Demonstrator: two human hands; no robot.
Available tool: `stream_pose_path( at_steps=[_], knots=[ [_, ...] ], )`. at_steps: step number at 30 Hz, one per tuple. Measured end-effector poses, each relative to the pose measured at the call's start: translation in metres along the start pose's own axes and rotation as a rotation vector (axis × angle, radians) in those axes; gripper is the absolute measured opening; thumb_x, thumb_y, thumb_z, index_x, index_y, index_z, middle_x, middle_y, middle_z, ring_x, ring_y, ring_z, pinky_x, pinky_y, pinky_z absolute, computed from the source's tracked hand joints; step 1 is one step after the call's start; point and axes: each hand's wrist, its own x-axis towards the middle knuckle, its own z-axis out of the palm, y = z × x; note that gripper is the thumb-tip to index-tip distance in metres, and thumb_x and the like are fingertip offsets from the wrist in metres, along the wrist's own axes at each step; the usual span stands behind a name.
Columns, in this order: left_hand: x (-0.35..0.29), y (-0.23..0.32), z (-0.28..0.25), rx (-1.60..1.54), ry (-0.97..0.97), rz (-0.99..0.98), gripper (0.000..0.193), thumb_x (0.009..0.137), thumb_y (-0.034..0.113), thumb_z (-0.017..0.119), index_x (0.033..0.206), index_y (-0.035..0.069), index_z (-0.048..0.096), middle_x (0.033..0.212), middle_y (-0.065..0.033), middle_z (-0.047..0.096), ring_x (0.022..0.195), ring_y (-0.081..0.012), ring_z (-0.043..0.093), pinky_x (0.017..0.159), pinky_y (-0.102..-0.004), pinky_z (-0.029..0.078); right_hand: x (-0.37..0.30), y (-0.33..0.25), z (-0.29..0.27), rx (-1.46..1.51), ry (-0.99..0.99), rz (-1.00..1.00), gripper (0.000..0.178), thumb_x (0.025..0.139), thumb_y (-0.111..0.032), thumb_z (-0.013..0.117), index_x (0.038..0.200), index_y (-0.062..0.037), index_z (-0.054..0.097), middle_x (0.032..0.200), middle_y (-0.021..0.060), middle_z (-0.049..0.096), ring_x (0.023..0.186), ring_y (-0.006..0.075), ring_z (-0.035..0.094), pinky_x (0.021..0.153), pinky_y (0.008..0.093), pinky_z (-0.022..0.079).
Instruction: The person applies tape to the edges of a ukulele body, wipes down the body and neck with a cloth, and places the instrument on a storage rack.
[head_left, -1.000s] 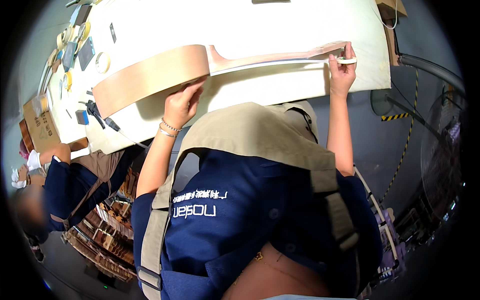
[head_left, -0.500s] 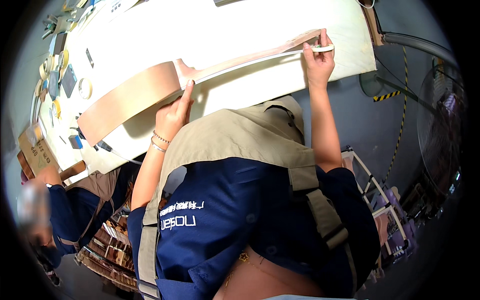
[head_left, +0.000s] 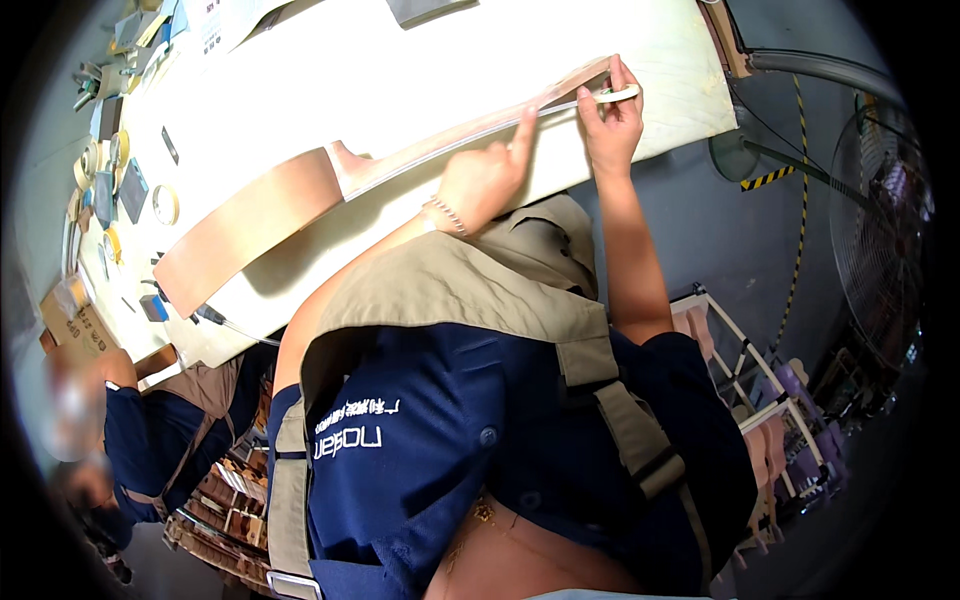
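Observation:
An unfinished wooden guitar [head_left: 255, 220] lies on its side, its body at the left and its neck [head_left: 450, 135] running right. A thin white strip, apparently masking tape, follows the neck's near edge. My left hand [head_left: 485, 180] points with its index finger stretched against that edge close to the headstock. The other fingers are partly curled, with nothing visible in them. At the headstock end, my right hand [head_left: 612, 135] grips a narrow roll of tape [head_left: 618, 95] between thumb and fingers. Its fingertips reach the tip of the headstock.
The white worktable [head_left: 675, 95] carries several tape rolls [head_left: 165, 204] and small blocks at the left. A dark flat object [head_left: 430, 10] lies at the far edge. Another person [head_left: 180, 430] stands at the lower left. A large fan [head_left: 880, 220] stands at the right.
My left hand has slid right along the neck, from beside the guitar body to near the headstock. My right hand still holds the tape roll. The whole view has shifted slightly.

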Motion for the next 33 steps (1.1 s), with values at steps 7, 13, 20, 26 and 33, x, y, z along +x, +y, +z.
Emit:
stream_pose_path(
  at_steps=[7, 13, 20, 26, 33],
  knots=[
    [0.040, -0.038, -0.021, -0.359, 0.233, -0.036, 0.036, 0.075, 0.019, 0.062, 0.108, 0.003, 0.064, 0.078, -0.0110, 0.063, 0.083, -0.0228, 0.059, 0.065, -0.0324, 0.051, -0.001, 0.002, 0.003, 0.014, 0.056, -0.020, 0.057, 0.075, -0.009, 0.068, 0.129, -0.0069, 0.049, 0.124, 0.0131, 0.045, 0.111, 0.0215, 0.048, 0.082, 0.0278, 0.046],
    [0.076, -0.069, -0.011, -1.387, -0.696, -0.533, 0.033, 0.075, 0.016, 0.070, 0.102, -0.002, 0.066, 0.080, -0.0074, 0.067, 0.073, -0.0128, 0.061, 0.073, -0.0237, 0.048, 0.000, -0.002, 0.001, -0.105, 0.048, -0.098, 0.059, 0.075, -0.008, 0.070, 0.130, -0.0079, 0.048, 0.123, 0.0083, 0.041, 0.101, 0.0174, 0.046, 0.079, 0.0262, 0.042],
    [0.083, -0.073, 0.006, -1.492, -0.691, -0.547, 0.027, 0.071, 0.012, 0.071, 0.094, -0.002, 0.069, 0.075, -0.0083, 0.067, 0.061, -0.0127, 0.061, 0.062, -0.0231, 0.050, -0.037, -0.038, 0.004, 0.429, 0.221, 0.469, 0.060, 0.077, 0.003, 0.067, 0.132, -0.0018, 0.043, 0.128, 0.0131, 0.043, 0.102, 0.0155, 0.052, 0.083, 0.0255, 0.047],
    [0.077, -0.061, 0.005, -1.474, -0.644, -0.522, 0.027, 0.072, 0.012, 0.069, 0.094, -0.003, 0.069, 0.076, -0.0096, 0.067, 0.062, -0.0122, 0.062, 0.062, -0.0236, 0.050, -0.028, -0.042, -0.009, 0.530, 0.296, 0.461, 0.056, 0.075, 0.007, 0.068, 0.126, 0.0055, 0.045, 0.120, 0.0086, 0.040, 0.091, 0.0173, 0.055, 0.081, 0.0251, 0.051],
    [0.078, -0.061, 0.007, -1.391, -0.591, -0.453, 0.026, 0.072, 0.015, 0.069, 0.093, -0.001, 0.070, 0.075, -0.0089, 0.068, 0.062, -0.0104, 0.062, 0.062, -0.0231, 0.050, -0.075, -0.010, -0.016, 0.775, 0.445, 0.665, 0.060, 0.084, 0.006, 0.056, 0.137, 0.0020, 0.028, 0.111, 0.0139, 0.051, 0.094, 0.0180, 0.055, 0.085, 0.0289, 0.047]
  ],
)
